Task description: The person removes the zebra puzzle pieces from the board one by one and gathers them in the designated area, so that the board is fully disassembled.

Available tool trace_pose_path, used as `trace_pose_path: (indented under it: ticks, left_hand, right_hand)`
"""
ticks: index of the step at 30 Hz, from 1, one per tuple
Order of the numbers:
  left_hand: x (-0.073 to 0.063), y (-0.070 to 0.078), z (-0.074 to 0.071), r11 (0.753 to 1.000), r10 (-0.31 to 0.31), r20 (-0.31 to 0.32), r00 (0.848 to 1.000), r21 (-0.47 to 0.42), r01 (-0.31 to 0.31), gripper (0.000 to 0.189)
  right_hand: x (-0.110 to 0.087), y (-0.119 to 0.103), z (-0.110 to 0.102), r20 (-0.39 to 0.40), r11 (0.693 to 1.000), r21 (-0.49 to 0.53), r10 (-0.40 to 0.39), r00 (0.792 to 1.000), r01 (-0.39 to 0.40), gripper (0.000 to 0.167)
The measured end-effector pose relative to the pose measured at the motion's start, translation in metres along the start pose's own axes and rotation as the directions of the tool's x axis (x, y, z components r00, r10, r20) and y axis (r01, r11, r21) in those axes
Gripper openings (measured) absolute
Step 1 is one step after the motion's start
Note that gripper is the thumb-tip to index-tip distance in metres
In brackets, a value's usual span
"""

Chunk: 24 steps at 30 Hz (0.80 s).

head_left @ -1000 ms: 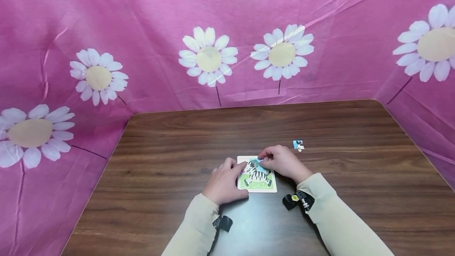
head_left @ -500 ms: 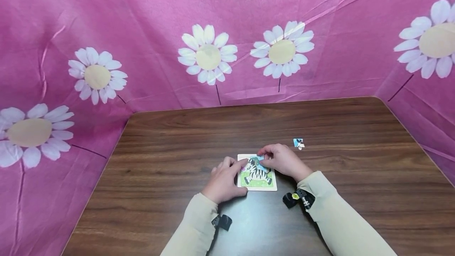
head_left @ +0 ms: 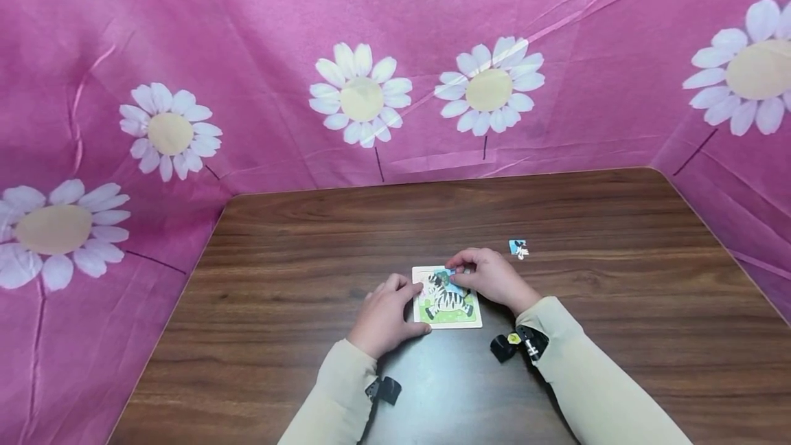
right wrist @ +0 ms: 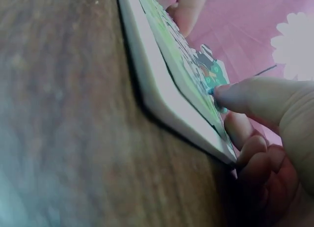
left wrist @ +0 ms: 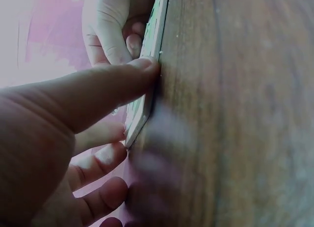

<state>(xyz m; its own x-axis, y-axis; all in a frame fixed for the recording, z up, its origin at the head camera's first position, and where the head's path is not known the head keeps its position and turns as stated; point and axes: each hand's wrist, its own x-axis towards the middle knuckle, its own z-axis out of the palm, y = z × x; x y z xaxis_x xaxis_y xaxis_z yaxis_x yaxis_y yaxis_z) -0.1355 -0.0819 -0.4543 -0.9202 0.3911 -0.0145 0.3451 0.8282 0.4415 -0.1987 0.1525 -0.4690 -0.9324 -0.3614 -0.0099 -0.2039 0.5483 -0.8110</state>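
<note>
A square jigsaw puzzle board [head_left: 457, 325] with a zebra picture and a pale rim lies on the table in the head view. My left hand [head_left: 383, 311] holds its left side, thumb at the near left corner and index finger along the left edge. My right hand [head_left: 493, 279] is over the board's upper right part, pinching a puzzle piece [right wrist: 212, 72] with blue and green on it between thumb and fingers. In the right wrist view this piece stands tilted above the board's surface. The right fingers partly hide the board's far right corner.
Another loose puzzle piece [head_left: 518, 248], blue, black and white, lies beyond the right hand on the brown wooden table [head_left: 296, 253]. A pink cloth [head_left: 266, 53] with white daisies hangs behind the table and along its sides. Each wrist carries a black strap.
My left index finger has drawn back from the picture to the board's left edge. The right hand keeps pinching the piece at the upper right, with only slight movement.
</note>
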Motion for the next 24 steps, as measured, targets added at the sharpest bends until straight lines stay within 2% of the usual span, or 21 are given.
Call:
trace_pose_path:
  ticks: [5, 8, 13, 17, 24]
  left_hand:
    - [-0.0029, -0.0016, 0.0006, 0.996, 0.046, 0.008, 0.999, 0.079, -0.047, 0.070]
    - [-0.0034, -0.0021, 0.0008, 0.994, 0.059, 0.015, 0.998, 0.095, -0.061, 0.069]
    - [-0.0022, -0.0027, 0.0019, 0.998, 0.041, -0.006, 0.999, 0.039, -0.041, 0.061]
    - [-0.0011, -0.0030, 0.0020, 1.000, 0.022, -0.020, 1.000, -0.001, -0.022, 0.053]
    - [-0.0006, -0.0029, 0.0003, 1.000, 0.021, -0.022, 1.000, 0.003, -0.021, 0.051]
  right_hand:
    - [-0.0004, 0.0013, -0.0004, -0.005, 0.999, 0.023, -0.026, 1.000, 0.026, 0.016]
    - [-0.0007, 0.0028, -0.0003, -0.021, 0.999, 0.031, -0.013, 1.000, 0.013, 0.015]
    - [-0.0005, 0.0048, 0.0014, -0.061, 0.999, 0.050, 0.019, 0.998, -0.015, 0.013]
    - [0.0001, 0.0054, 0.0027, -0.090, 0.999, 0.051, 0.008, 0.996, -0.003, 0.011]
    - [-0.0002, 0.0050, 0.0033, -0.102, 0.998, 0.068, 0.003, 0.995, 0.004, 0.009]
